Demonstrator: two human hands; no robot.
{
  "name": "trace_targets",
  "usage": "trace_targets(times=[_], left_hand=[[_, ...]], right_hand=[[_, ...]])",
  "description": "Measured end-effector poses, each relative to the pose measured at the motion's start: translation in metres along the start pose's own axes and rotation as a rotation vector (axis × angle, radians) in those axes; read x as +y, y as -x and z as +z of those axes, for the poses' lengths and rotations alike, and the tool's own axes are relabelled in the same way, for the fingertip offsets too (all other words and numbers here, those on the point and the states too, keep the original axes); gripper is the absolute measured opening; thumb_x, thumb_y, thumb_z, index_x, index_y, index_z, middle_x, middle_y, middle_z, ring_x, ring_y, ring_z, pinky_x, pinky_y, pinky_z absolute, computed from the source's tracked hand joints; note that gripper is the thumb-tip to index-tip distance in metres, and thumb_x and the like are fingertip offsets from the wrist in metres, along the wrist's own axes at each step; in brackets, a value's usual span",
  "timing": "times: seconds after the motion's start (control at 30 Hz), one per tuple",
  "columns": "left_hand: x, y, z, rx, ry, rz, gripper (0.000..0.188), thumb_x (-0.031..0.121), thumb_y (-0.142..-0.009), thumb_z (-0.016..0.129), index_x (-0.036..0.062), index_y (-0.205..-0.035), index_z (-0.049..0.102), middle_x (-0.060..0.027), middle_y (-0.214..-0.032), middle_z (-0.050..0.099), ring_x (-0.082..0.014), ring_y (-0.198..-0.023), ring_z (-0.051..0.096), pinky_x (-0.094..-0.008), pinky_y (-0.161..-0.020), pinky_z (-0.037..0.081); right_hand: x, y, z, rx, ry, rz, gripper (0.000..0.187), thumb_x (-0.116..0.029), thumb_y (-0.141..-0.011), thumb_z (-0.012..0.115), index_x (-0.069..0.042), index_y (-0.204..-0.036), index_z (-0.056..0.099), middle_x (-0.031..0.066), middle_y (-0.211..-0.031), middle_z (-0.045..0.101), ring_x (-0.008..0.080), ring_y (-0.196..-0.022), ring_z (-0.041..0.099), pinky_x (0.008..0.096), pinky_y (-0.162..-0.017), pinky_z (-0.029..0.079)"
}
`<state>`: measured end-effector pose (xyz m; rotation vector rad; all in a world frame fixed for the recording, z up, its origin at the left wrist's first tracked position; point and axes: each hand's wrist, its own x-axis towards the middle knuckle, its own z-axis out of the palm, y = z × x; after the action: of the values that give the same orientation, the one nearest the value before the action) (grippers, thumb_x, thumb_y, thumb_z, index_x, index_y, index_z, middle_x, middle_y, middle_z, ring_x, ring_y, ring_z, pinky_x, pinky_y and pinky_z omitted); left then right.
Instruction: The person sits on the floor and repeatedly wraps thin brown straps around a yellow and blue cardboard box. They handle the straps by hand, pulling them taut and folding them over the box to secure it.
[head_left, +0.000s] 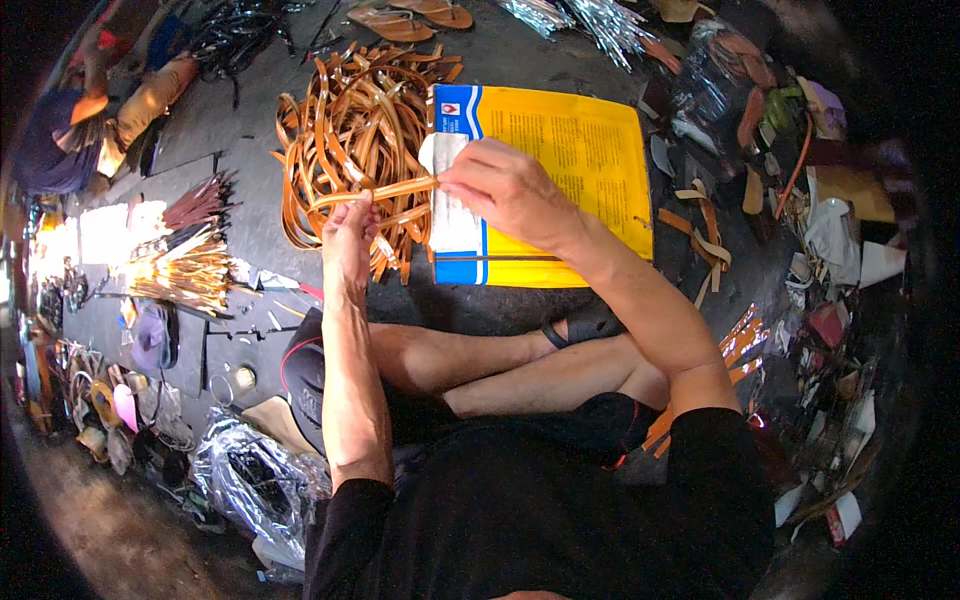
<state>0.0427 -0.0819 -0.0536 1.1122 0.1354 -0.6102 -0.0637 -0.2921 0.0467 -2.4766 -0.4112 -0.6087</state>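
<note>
A tan leather strap (395, 188) is stretched between my two hands. My left hand (350, 222) pinches it near the front of a loose heap of similar tan straps (345, 120). At the strap's other end, my right hand (505, 190) is closed on it, above the left part of a flat yellow, blue and white sheet (570, 150). A small white piece (428, 155) shows beside the right fingers; whether they touch it I cannot tell. The sheet lies on the dark floor in front of my crossed legs.
Bundles of thin strips (180, 265) lie at the left, near another person's arm (150, 105). A pair of brown sandals (405, 22) is at the far side. Clear plastic wrapping (255, 480) lies near left. Leather offcuts (705, 235) and mixed scraps (830, 240) cover the right.
</note>
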Motion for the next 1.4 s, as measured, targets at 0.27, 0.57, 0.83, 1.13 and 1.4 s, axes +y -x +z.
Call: trace_targets(times=[0.27, 0.57, 0.83, 1.13, 1.4], left_hand=[[0.039, -0.020, -0.033, 0.004, 0.124, 0.092, 0.012, 0.018, -0.091, 0.064, 0.0068, -0.096, 0.062, -0.0048, -0.087, 0.067, -0.0164, -0.078, 0.064, -0.0277, -0.075, 0.052], [0.144, 0.017, 0.030, -0.193, -0.573, 0.432, 0.048, 0.029, -0.100, 0.051, -0.0004, -0.137, 0.046, -0.0115, -0.128, 0.056, -0.0186, -0.112, 0.055, -0.0298, -0.101, 0.040], [0.042, 0.066, -0.009, -0.044, -0.536, 0.276, 0.044, 0.032, -0.097, 0.057, 0.0045, -0.132, 0.052, -0.0063, -0.113, 0.063, -0.0134, -0.106, 0.058, -0.0301, -0.095, 0.041], [0.045, 0.108, 0.016, -0.037, -0.562, 0.404, 0.040, 0.028, -0.097, 0.057, 0.0028, -0.127, 0.056, -0.0057, -0.107, 0.064, -0.0126, -0.101, 0.059, -0.0273, -0.093, 0.042], [0.009, 0.194, 0.194, -0.586, -0.700, 0.250, 0.033, 0.016, -0.092, 0.058, 0.0061, -0.123, 0.054, -0.0008, -0.092, 0.054, -0.0110, -0.085, 0.053, -0.0260, -0.076, 0.046]], right_hand=[[-0.032, 0.022, -0.012, -0.067, 0.297, 0.035, 0.031, -0.012, -0.086, 0.060, -0.005, -0.117, 0.059, 0.0104, -0.105, 0.058, 0.0283, -0.099, 0.057, 0.0379, -0.083, 0.047], [-0.063, 0.129, -0.115, 0.337, 0.162, 0.422, 0.016, -0.010, -0.084, 0.069, -0.006, -0.099, 0.068, 0.0104, -0.088, 0.064, 0.0270, -0.082, 0.064, 0.0360, -0.073, 0.051], [0.123, 0.353, -0.138, 0.248, 0.680, 1.064, 0.032, -0.012, -0.096, 0.050, -0.006, -0.128, 0.055, 0.0120, -0.122, 0.058, 0.0290, -0.114, 0.055, 0.0389, -0.102, 0.041], [0.131, 0.351, -0.154, -0.018, 0.766, 0.868, 0.012, -0.012, -0.086, 0.060, -0.007, -0.097, 0.060, 0.0105, -0.105, 0.063, 0.0275, -0.101, 0.059, 0.0475, -0.100, 0.036], [-0.015, 0.206, -0.175, 0.621, 0.406, 0.456, 0.013, -0.004, -0.081, 0.069, -0.005, -0.090, 0.059, 0.0114, -0.083, 0.062, 0.0286, -0.077, 0.063, 0.0347, -0.068, 0.051]])
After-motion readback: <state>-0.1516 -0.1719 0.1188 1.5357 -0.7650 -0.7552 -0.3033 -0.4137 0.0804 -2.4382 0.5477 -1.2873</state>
